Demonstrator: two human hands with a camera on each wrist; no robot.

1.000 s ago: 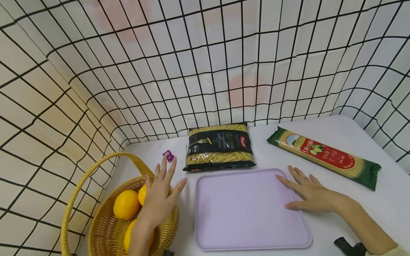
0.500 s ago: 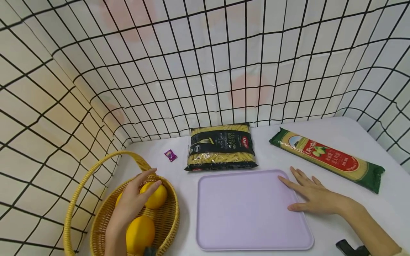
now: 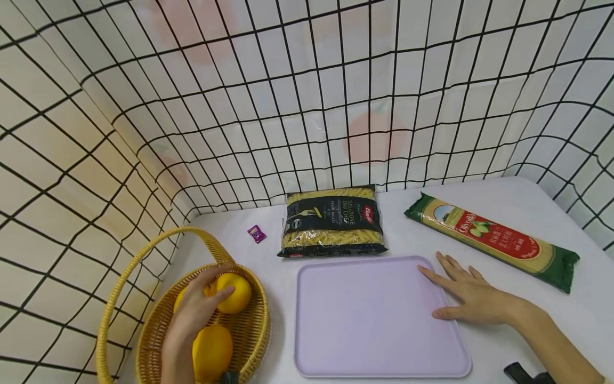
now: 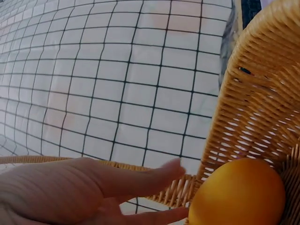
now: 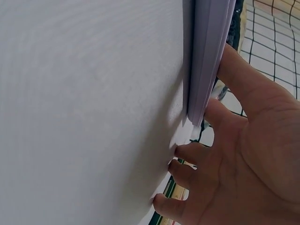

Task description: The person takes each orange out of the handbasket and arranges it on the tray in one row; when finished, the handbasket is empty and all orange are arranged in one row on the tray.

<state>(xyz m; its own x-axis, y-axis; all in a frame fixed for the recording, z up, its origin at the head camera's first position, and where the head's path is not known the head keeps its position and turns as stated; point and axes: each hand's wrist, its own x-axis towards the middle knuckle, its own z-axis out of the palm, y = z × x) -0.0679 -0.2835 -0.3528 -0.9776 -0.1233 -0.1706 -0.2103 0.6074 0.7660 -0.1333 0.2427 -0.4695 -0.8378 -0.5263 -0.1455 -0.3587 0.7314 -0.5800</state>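
Observation:
My left hand [image 3: 194, 306] reaches down into a wicker basket [image 3: 263, 341] at the left. Its thumb and fingers stand apart beside the back right one of several round yellow-orange fruits [image 3: 237, 294]. In the left wrist view the thumb points toward a fruit [image 4: 239, 194], and a fingertip is right at its edge. Another fruit [image 3: 212, 352] lies nearer the front, partly covered by the wrist. At the right edge of a lilac tray [image 3: 379, 320], my right hand [image 3: 472, 298] rests with spread fingers, thumb and index fingertip on the rim, as the right wrist view also shows.
Behind the tray lies a black bag of penne pasta [image 3: 332, 221]. A long green and red spaghetti pack [image 3: 494, 237] lies slanted at the back right. A small purple wrapped sweet [image 3: 256, 233] is near the basket. The basket's tall handle [image 3: 115, 298] arches up; black grid netting surrounds the table.
My left hand has moved back from beyond the basket's right side and lowered among the fruits, beside the back right one. The right hand stays at the tray's edge.

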